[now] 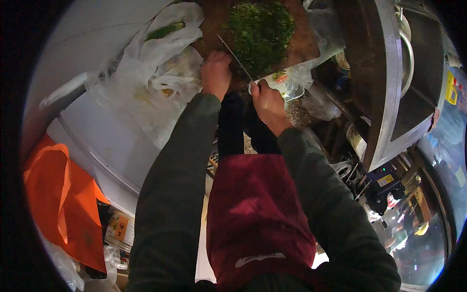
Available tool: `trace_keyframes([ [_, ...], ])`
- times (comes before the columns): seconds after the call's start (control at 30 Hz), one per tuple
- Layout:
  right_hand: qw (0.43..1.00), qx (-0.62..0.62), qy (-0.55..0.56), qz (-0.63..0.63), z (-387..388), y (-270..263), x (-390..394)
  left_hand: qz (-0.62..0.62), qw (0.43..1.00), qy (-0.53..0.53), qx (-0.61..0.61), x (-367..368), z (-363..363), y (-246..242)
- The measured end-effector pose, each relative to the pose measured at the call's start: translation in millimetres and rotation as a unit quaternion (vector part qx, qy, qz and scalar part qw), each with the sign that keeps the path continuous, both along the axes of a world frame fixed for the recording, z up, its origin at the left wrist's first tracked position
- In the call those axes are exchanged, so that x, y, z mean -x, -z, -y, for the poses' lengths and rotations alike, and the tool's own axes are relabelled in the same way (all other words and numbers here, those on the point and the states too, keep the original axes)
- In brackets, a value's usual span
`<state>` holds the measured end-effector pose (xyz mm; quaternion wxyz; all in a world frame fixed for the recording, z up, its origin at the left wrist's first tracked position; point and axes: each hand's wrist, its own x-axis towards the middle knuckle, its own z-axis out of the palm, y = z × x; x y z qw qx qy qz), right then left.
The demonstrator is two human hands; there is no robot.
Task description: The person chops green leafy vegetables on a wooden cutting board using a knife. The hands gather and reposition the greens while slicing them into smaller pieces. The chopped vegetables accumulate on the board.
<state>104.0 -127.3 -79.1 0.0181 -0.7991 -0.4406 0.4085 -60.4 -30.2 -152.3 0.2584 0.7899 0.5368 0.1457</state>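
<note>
My right hand (269,102) is closed around the handle of a kitchen knife (235,57). The thin blade points away and to the left along the near side of a heap of chopped leafy greens (261,34). Under the greens lies a brown cutting board (304,45). My left hand (217,75) rests on the board just left of the blade, its fingers curled down. Whether anything is under those fingertips is hidden. Beside it on the left, a translucent plastic bag (175,40) has a green vegetable (165,30) in it.
An orange bag (67,208) hangs at the lower left beside a white lid-like surface (109,124). To the right stands a metal-edged counter (386,120) with a curved metal handle (409,62). Crumpled clear plastic (297,82) lies by the board's near right corner.
</note>
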Motion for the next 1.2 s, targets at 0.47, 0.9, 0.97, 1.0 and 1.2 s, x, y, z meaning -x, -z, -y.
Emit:
trace_keyframes([
  [0.47, 0.998, -0.053, -0.031, 0.007, -4, -2, -6, 0.076, 0.996, -0.018, -0.051, -9, -3, -8],
  [0.9, 1.000, -0.003, 0.012, -0.005, 2, 1, 4, 0.036, 0.986, -0.156, 0.047, -2, 24, -36],
  [0.97, 0.998, -0.058, 0.012, -0.033, 0, 5, 5, 0.036, 0.983, -0.168, 0.065, -2, 26, -33],
  [1.0, 0.999, -0.046, 0.014, -0.020, -1, 8, 5, 0.043, 0.981, -0.174, 0.072, -4, 25, -32],
  [1.2, 0.998, -0.002, -0.051, 0.025, 1, -2, -1, -0.032, 0.984, -0.173, 0.025, -10, 19, -21],
])
